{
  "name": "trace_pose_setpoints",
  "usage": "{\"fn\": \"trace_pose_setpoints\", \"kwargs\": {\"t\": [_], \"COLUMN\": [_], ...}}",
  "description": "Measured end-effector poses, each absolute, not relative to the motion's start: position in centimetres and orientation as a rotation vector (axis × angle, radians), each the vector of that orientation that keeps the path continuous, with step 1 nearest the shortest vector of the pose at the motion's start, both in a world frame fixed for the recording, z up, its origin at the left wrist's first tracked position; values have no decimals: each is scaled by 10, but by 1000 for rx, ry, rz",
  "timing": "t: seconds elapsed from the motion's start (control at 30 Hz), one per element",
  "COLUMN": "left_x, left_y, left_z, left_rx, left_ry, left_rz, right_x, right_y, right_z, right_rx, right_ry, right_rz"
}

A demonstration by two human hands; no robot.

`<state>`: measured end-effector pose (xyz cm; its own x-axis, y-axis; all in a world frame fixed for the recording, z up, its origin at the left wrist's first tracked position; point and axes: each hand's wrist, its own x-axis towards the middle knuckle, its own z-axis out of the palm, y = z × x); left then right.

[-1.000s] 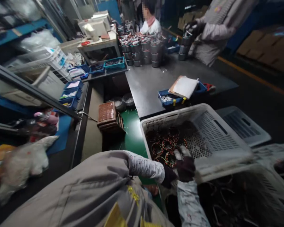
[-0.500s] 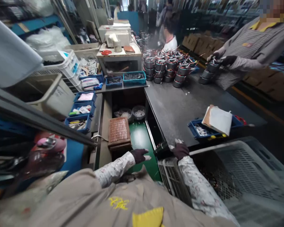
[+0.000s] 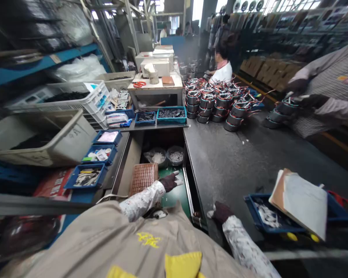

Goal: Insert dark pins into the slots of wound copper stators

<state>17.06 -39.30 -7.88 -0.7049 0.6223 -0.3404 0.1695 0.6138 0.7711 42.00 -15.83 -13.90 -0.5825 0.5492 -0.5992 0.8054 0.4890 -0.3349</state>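
One gloved right hand (image 3: 220, 212) is at the near left edge of the tabletop (image 3: 220, 166) (contact uncertain), its grip loosely spread, holding nothing visible. On the tabletop's near right lies a blue tray (image 3: 253, 213) bearing a paper pad (image 3: 306, 202). Left of the tabletop, the left hand (image 3: 169, 181) extends its fingers, grip apparently empty, beside a brown gridded stack (image 3: 144, 177). Wired black cylinders (image 3: 206, 104) stand stacked at the tabletop's far end.

From the head, the view faces forward, down across the worktable (image 3: 220, 158).
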Motion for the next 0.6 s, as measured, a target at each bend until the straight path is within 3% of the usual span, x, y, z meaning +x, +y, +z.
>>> {"fn": "trace_pose_setpoints", "kwargs": {"t": [0.27, 0.47, 0.6], "left_x": [15, -99, -145], "left_y": [-180, -14, 54], "left_z": [-52, -47, -57], "left_rx": [692, 850, 972], "left_ry": [2149, 2147, 2052], "left_rz": [1007, 1158, 1071], "right_x": [392, 299, 232], "right_y": [-155, -149, -124], "right_z": [-144, -143, -133], "right_rx": [1199, 1343, 1431], "right_ry": [2124, 2083, 2117], "right_rz": [-1287, -1498, -1527]}}
